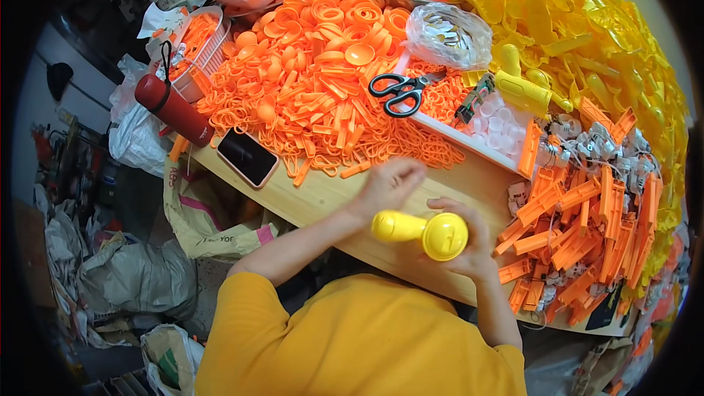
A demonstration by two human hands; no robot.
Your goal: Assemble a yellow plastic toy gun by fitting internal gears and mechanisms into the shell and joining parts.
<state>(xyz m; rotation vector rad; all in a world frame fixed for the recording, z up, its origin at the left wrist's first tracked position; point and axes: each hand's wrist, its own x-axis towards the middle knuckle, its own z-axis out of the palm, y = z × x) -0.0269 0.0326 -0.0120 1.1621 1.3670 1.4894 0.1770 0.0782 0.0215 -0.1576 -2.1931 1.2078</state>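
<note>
My right hand [477, 238] is wrapped round a yellow plastic piece [433, 233] with a round, cup-like end and a thick handle pointing left. It is held just above the near edge of the table. My left hand [392, 185] is curled closed beyond the handle, near the front of the orange heap; whatever its fingers hold, if anything, is hidden. Orange plastic loops [411, 148] lie nearest to it. A similar yellow housing with a handle [522, 88] rests at the back right, beside a small green-and-black part [477, 99].
Orange parts [323, 66] cover the back of the wooden table [315, 194], with a yellow heap [587, 22] at the far right. Black scissors [400, 94], a phone [248, 157], a red flask [174, 110] and a white tray [469, 136] lie around. Wired orange strips [579, 235] pile up right.
</note>
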